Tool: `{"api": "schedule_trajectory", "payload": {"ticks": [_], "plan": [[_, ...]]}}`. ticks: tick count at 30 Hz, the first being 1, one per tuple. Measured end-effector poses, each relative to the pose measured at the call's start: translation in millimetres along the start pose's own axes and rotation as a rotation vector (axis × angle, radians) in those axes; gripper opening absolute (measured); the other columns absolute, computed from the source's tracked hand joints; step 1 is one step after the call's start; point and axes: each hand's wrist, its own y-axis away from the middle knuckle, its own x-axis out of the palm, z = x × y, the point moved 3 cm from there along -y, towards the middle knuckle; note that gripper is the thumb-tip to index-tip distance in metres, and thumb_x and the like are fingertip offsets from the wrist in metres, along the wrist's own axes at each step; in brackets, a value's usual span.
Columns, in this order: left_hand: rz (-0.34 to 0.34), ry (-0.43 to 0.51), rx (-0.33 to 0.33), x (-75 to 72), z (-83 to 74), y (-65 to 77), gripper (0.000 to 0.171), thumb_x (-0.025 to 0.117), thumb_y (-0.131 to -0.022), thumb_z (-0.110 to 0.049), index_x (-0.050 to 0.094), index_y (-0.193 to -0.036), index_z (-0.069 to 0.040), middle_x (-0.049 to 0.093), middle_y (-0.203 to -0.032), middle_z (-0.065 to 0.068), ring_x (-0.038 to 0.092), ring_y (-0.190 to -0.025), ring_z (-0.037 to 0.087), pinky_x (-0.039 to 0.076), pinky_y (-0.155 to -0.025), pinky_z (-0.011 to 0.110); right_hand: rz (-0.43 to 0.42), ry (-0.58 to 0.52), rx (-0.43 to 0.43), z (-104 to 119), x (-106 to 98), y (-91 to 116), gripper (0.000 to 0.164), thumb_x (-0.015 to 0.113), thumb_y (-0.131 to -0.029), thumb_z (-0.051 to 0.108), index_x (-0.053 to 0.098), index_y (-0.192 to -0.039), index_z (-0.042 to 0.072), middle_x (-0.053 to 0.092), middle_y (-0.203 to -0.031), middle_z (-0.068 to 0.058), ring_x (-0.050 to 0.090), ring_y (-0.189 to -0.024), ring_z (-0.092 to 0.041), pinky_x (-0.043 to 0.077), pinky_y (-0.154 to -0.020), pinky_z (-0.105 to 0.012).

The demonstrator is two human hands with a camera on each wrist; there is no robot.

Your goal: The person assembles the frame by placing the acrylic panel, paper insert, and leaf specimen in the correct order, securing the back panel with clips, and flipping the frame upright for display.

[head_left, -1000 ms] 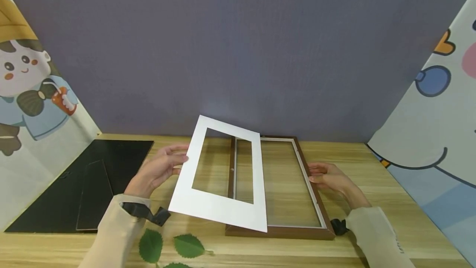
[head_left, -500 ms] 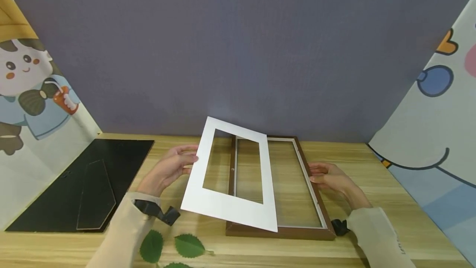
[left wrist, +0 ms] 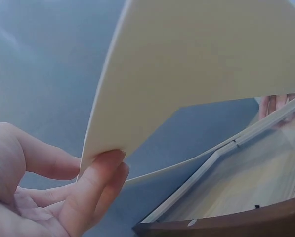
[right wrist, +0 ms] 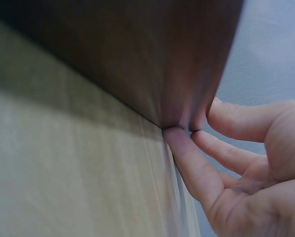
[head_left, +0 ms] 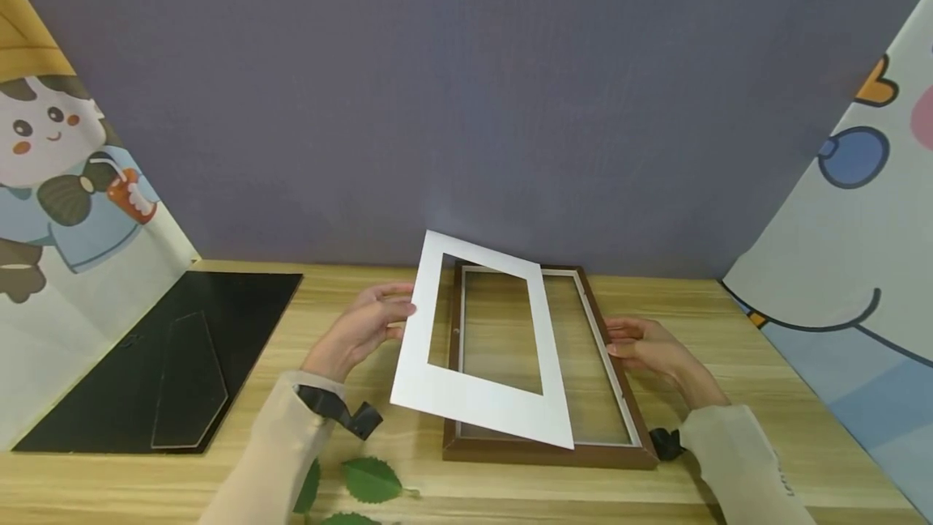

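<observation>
A white mat board (head_left: 481, 405) with a rectangular opening is pinched at its left edge by my left hand (head_left: 360, 330). In the left wrist view, thumb and fingers sit on opposite faces of the board (left wrist: 187, 54). It hangs tilted over the left part of a brown picture frame (head_left: 550, 455), which lies on the wooden table with its white inner rim and clear pane facing up. My right hand (head_left: 659, 355) holds the frame's right side. In the right wrist view, the thumb touches the upper edge of the frame wall (right wrist: 137, 59) and a finger touches its bottom.
To the left lies a black backing board (head_left: 95, 395) with a stand flap (head_left: 189, 387). Green leaves (head_left: 372, 480) lie at the table's front. A grey panel (head_left: 466, 104) rises behind the table, with cartoon-printed panels on both sides.
My left hand has moved right, carrying the mat board farther over the picture frame. The right hand and the frame stay in place.
</observation>
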Motion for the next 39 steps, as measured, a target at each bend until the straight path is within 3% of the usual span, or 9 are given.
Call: {"api": "schedule_trajectory", "payload": {"ticks": [6,19,39], "plan": [[-0.022,-0.01,-0.025,8.4,5.0,-6.8,0.055,0.048,-0.092,0.004,0.026,-0.141,0.012,0.05,-0.099,0.005,0.052,-0.069,0.004,0.048,-0.056,0.013,0.007,0.007,0.001,-0.1,-0.9,0.4,0.064,0.061,-0.091,0.01,0.029,-0.142,-0.011,0.034,-0.141,-0.038,0.049,-0.121,-0.043,0.051,-0.094,-0.048],[-0.035,0.006,-0.041,20.5,12.6,-15.6,0.054,0.049,-0.089,0.006,0.029,-0.139,0.013,0.054,-0.093,0.004,0.057,-0.071,0.007,0.052,-0.06,0.016,0.001,-0.005,0.012,-0.3,-0.8,-0.8,0.064,0.062,-0.091,0.01,0.03,-0.142,-0.011,0.033,-0.141,-0.038,0.051,-0.121,-0.042,0.05,-0.095,-0.051],[-0.016,0.03,-0.017,37.2,16.4,-27.3,0.05,0.048,-0.09,0.006,0.032,-0.137,0.014,0.056,-0.093,0.004,0.056,-0.073,0.006,0.05,-0.057,0.014,-0.003,-0.007,0.008,-0.4,-1.1,-0.6,0.064,0.063,-0.09,0.009,0.03,-0.141,-0.012,0.034,-0.14,-0.038,0.051,-0.12,-0.04,0.051,-0.093,-0.048]]}}
